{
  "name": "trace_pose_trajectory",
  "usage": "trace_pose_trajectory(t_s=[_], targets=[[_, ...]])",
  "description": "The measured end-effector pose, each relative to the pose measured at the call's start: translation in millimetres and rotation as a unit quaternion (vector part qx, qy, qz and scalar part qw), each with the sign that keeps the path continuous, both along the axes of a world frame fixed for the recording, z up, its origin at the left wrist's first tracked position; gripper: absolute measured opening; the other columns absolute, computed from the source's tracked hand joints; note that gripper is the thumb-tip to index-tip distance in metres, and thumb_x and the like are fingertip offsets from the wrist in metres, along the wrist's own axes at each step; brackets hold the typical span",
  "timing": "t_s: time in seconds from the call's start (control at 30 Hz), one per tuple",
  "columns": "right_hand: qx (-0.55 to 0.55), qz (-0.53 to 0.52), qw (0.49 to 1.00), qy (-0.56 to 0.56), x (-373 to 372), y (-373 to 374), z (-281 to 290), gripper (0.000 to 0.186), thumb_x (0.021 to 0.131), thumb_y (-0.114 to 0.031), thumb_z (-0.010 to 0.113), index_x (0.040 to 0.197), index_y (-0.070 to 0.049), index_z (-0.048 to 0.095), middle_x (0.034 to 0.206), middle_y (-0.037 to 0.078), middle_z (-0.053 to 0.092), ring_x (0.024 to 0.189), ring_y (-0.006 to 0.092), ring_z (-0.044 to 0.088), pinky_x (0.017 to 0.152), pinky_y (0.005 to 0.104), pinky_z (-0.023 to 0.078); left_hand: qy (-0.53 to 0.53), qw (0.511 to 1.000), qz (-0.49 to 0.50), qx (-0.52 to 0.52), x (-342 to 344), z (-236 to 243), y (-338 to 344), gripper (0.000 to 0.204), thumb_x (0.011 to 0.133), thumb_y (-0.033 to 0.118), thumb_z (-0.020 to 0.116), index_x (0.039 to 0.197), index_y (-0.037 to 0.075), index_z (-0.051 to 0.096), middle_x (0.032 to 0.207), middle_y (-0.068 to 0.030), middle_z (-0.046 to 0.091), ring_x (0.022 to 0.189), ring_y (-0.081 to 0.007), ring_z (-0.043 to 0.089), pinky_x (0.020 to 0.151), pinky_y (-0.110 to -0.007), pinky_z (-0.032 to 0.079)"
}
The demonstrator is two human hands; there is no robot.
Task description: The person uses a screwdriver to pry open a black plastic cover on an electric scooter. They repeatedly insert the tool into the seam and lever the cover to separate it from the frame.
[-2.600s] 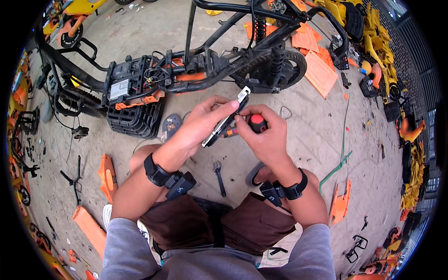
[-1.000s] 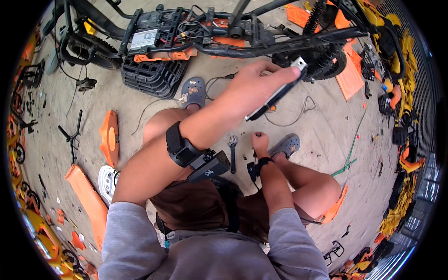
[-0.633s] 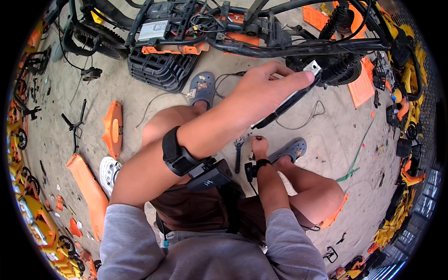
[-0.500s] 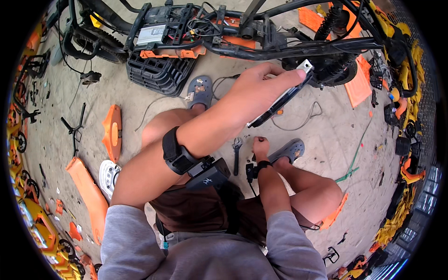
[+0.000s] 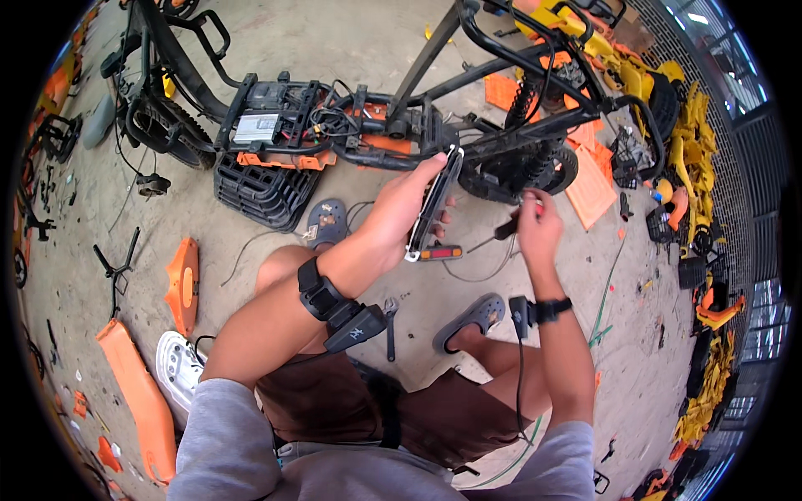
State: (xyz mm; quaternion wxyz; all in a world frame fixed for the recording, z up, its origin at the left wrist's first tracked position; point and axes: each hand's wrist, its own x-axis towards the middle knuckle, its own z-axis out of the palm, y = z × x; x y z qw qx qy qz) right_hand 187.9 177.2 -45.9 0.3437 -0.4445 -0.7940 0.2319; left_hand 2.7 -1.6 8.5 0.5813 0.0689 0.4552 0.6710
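Observation:
My left hand is closed round a flat, oblong black part with a pale metal edge, held tilted above the floor. The thumb lies along its upper end, and fingertips show on its far side. My right hand grips a screwdriver with a black and red handle. Its thin shaft points left and slightly down, apart from the black part. Just beyond the part's lower end, a red and orange tail light lies on the floor near a thin cable.
A stripped black two-wheeler frame stretches across the far side, with a black crate beside it. An adjustable wrench lies between my feet. Orange panels lie at left, and yellow parts are heaped along the right.
My right hand has risen from low near my right foot and moved right and forward, the screwdriver now plainly visible. My left hand still holds the black part, now more upright. The view has shifted.

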Motion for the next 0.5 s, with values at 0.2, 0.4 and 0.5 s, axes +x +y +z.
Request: trace_pose_trajectory(t_s=[0.2, 0.4, 0.5], targets=[[-0.052, -0.042, 0.938, 0.340, 40.7, -49.0, 83.6, 0.044, 0.099, -0.036, 0.035, 0.101, 0.001, 0.059, 0.063, 0.012, 0.063, 0.054, 0.0154, 0.056, 0.054, 0.0253, 0.042, -0.064, 0.998, 0.010, 0.015, 0.9, 0.0, -5.1, 0.049, 0.096, 0.055, 0.048, 0.105, 0.008, 0.058, 0.086, -0.0109, 0.063, 0.061, -0.0207, 0.063, 0.052, -0.034, 0.051], [-0.161, -0.081, 0.867, 0.465, 32.7, -74.2, 102.7, 0.037, 0.101, -0.042, 0.041, 0.093, -0.008, 0.054, 0.068, 0.009, 0.061, 0.047, 0.0091, 0.045, 0.037, 0.0206, 0.028, -0.082, 0.996, 0.010, 0.024, 5.4, -0.2, -1.7, 0.050, 0.094, 0.056, 0.049, 0.106, 0.008, 0.057, 0.085, -0.0093, 0.062, 0.063, -0.0205, 0.062, 0.051, -0.033, 0.050], [-0.225, -0.018, 0.845, 0.485, 32.0, -71.8, 100.9, 0.039, 0.102, -0.044, 0.043, 0.089, -0.008, 0.052, 0.072, 0.014, 0.063, 0.045, 0.0115, 0.048, 0.036, 0.0214, 0.029, -0.073, 0.997, 0.009, 0.014, 10.1, 1.3, 0.2, 0.049, 0.094, 0.057, 0.050, 0.106, 0.009, 0.057, 0.084, -0.0077, 0.062, 0.065, -0.0189, 0.061, 0.050, -0.032, 0.048]])
